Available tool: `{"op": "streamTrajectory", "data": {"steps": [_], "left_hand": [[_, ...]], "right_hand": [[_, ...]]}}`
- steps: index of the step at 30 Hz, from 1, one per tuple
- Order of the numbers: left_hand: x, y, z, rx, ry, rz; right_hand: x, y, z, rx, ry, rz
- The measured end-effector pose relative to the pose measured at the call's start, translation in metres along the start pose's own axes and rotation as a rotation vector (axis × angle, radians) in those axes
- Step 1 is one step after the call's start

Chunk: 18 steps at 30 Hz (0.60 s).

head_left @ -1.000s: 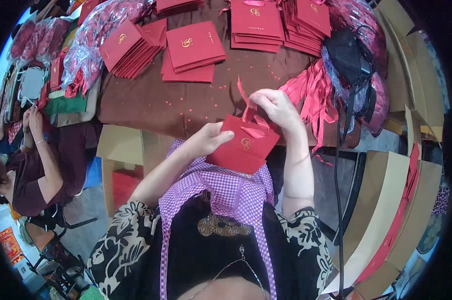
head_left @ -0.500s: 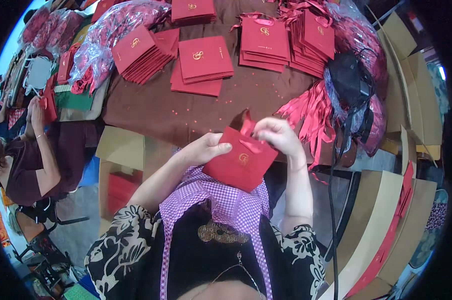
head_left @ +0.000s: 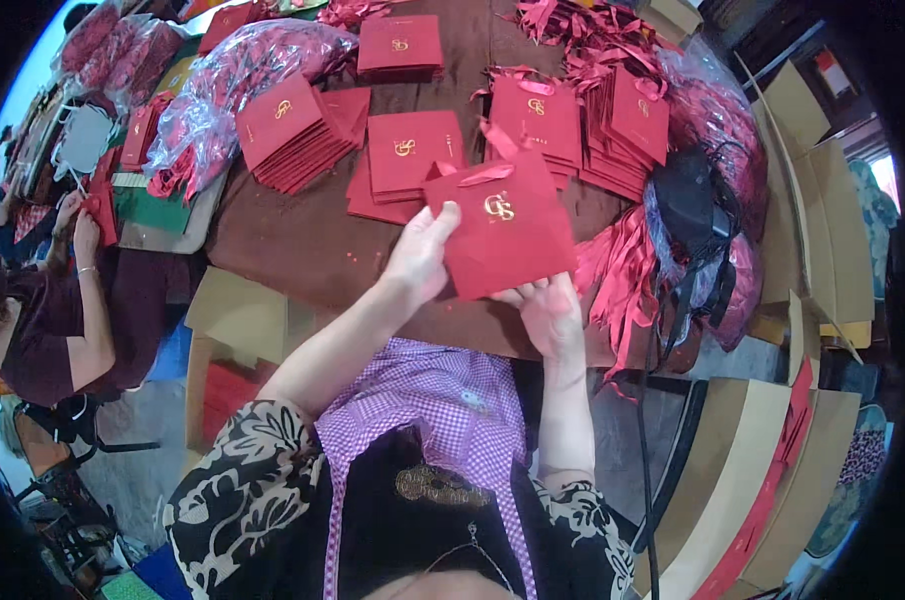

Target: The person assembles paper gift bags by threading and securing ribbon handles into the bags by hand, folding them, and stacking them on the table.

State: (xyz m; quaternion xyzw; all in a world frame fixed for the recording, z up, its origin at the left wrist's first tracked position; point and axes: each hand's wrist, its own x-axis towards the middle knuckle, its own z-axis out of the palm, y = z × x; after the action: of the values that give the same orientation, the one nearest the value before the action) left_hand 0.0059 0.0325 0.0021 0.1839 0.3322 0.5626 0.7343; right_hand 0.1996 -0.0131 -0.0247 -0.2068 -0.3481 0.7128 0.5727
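A red paper gift bag (head_left: 508,240) with gold lettering is held up before me, above the table's near edge. Pinched at its left side is my left hand (head_left: 420,252), the thumb lying on the front face. My right hand (head_left: 553,318) grips the bottom edge, its fingers partly hidden behind the paper. From the bag's top rises a pink-red ribbon handle (head_left: 501,142). Behind it lies a stack of flat red bags (head_left: 405,150), and farther right a stack with ribbon handles (head_left: 535,112). Loose red ribbons (head_left: 623,275) hang over the table edge by my right hand.
The table has a brown cloth (head_left: 303,235). A clear plastic sack (head_left: 238,90) of red ribbons lies at left; a black bag (head_left: 691,205) sits at right, above a hanging dark cable (head_left: 648,450). Open cardboard boxes (head_left: 238,315) stand on both sides. Another person (head_left: 68,320) works at far left.
The bag has moved up and away from my body, over the table, and turned more upright. My right hand has gone from the ribbon at its top to its bottom edge.
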Motion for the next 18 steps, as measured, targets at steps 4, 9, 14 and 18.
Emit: {"op": "streamTrajectory", "data": {"steps": [4,9,14,18], "left_hand": [[0.025,-0.014,0.012,-0.136,-0.143,-0.032],[0.028,0.003,0.005,0.238,-0.003,-0.002],[0.068,0.023,0.027,0.684,-0.024,0.391],[0.137,0.043,0.04,1.079,-0.086,0.794]], "right_hand": [[0.04,-0.027,0.031,-0.099,0.302,-0.169],[0.124,-0.091,0.037,-0.733,0.382,-0.581],[0.214,-0.105,0.009,-1.618,0.047,-0.912],[0.227,-0.049,-0.047,-2.189,0.058,-0.473]]}}
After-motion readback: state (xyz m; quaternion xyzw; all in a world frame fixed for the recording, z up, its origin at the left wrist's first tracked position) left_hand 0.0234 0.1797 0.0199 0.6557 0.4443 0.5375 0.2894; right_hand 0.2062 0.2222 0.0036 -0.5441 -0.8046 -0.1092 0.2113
